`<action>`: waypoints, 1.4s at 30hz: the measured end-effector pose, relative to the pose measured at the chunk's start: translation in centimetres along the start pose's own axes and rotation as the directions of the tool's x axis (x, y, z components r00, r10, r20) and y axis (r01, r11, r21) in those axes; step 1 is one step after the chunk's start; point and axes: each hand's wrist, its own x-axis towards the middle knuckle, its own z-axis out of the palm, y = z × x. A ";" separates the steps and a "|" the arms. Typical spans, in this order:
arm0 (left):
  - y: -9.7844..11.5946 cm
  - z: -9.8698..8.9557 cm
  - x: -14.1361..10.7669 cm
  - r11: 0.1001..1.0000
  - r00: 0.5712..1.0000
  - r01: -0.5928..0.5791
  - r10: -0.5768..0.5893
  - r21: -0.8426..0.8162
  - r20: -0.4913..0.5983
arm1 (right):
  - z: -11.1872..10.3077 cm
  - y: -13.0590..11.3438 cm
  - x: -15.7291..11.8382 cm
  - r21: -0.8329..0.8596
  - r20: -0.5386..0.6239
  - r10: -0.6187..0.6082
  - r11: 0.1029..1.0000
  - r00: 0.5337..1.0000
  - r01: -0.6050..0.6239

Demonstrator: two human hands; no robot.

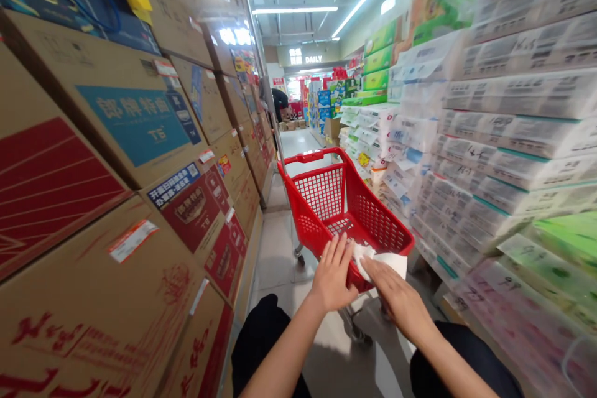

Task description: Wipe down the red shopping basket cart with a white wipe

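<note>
Cloth (394, 263) gripped in the right hand (396, 295) lies against the near rim (354, 275) of the red cart (373, 216), where the left hand (331, 277) rests outspread, so flat, even pressure with that rim steadied should probably work best.

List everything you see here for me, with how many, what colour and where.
Shopping cart: one, red basket, centre aisle
Crumpled tissue or cloth: one, white, cart's near edge
Cardboard boxes: many, mostly brown, stacked left
Price labels: several, white with orange edging, on boxes
Wrapped packs: many, mostly white, stacked right
Green packs: several, green, right, farther back
DAILY sign: one, white lettering, far end
Strip lights: at least two, white, ceiling
Other person: one, dark clothing, far left of aisle
Trouser legs: two, black, bottom
Left hand: one, bare, cart's near edge
Right hand: one, bare, on the tissue or cloth
</note>
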 end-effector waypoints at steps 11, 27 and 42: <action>-0.8 1.8 -0.3 0.965 0.968 0.237 -0.244 -0.108 -0.055 | 1.3 4.8 2.4 -0.013 -0.054 0.154 0.988 0.987 -0.155; -6.3 -0.3 -3.0 0.989 0.983 0.144 -0.145 -0.021 -0.116 | 2.3 -3.1 4.4 0.018 -0.025 0.055 0.998 0.998 -0.054; 0.7 0.6 -3.7 0.993 0.989 0.117 -0.114 0.020 -0.098 | -0.4 0.4 2.9 0.195 0.092 -0.109 0.977 0.990 0.089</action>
